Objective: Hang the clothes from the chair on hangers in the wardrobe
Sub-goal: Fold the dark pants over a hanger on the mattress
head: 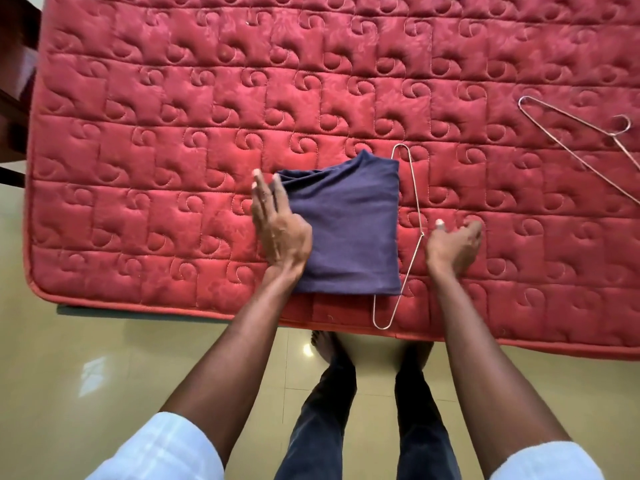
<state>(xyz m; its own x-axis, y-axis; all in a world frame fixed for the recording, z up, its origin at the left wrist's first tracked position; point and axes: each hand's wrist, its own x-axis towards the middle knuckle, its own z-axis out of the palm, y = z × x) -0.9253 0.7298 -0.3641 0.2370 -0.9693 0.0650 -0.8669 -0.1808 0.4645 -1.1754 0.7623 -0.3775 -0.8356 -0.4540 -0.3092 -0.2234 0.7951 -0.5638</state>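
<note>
A folded dark purple garment [349, 230] lies on the red quilted mattress [173, 133] near its front edge. A thin wire hanger [412, 237] lies along the garment's right side, partly under it. My left hand [277, 226] rests flat on the garment's left edge with fingers straight. My right hand [453, 244] hovers just right of the hanger's neck, fingers loosely spread and holding nothing. A second wire hanger [581, 140] lies on the mattress at the far right.
Glossy beige floor tiles [86, 375] run in front of the mattress, where my legs and bare feet stand. Dark wooden furniture [15, 64] stands at the left edge.
</note>
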